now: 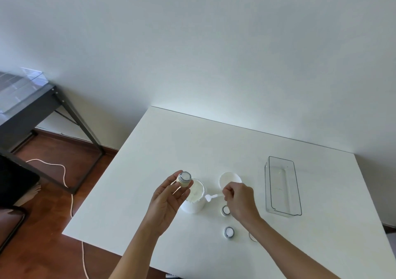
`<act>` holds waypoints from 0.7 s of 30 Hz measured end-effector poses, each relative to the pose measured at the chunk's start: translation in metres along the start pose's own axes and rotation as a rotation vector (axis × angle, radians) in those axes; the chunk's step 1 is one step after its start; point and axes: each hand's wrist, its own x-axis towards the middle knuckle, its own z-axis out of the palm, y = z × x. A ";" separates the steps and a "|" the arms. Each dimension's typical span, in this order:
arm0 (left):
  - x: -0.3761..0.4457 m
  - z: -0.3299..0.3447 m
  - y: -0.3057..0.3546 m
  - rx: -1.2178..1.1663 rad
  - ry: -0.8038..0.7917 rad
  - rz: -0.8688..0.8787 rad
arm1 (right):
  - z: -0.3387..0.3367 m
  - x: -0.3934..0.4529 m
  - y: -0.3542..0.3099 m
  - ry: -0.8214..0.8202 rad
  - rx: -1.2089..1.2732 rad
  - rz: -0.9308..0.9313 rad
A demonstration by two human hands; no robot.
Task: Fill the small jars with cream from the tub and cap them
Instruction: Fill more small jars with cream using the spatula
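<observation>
Left hand (169, 197): fingers curled up round a small jar (184, 179), held over the tub's left rim.
Jar: uncapped, mouth tilted up and toward the camera, axis leaning.
Right hand (239, 199): pinches a white spatula (211, 197) by its handle.
Spatula: long axis lies left-right, blade pointing left at the tub (194, 199).
Tub: open, upright, near the table (171, 141) middle.
Tub lid (230, 179): far right of the tub.
Other jars (229, 232): near side, by the right wrist.
Clear tray (282, 185): right.

No text, label, brand, number or sign can be read on anything in the head view.
</observation>
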 end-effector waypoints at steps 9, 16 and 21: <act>0.001 0.002 -0.007 0.051 -0.024 -0.065 | -0.030 -0.002 -0.046 0.125 0.303 -0.156; -0.002 0.007 -0.008 0.122 -0.062 -0.093 | -0.025 0.001 -0.053 0.111 0.264 -0.166; -0.003 0.006 -0.008 0.144 -0.061 -0.103 | -0.028 0.003 -0.056 0.027 0.226 -0.228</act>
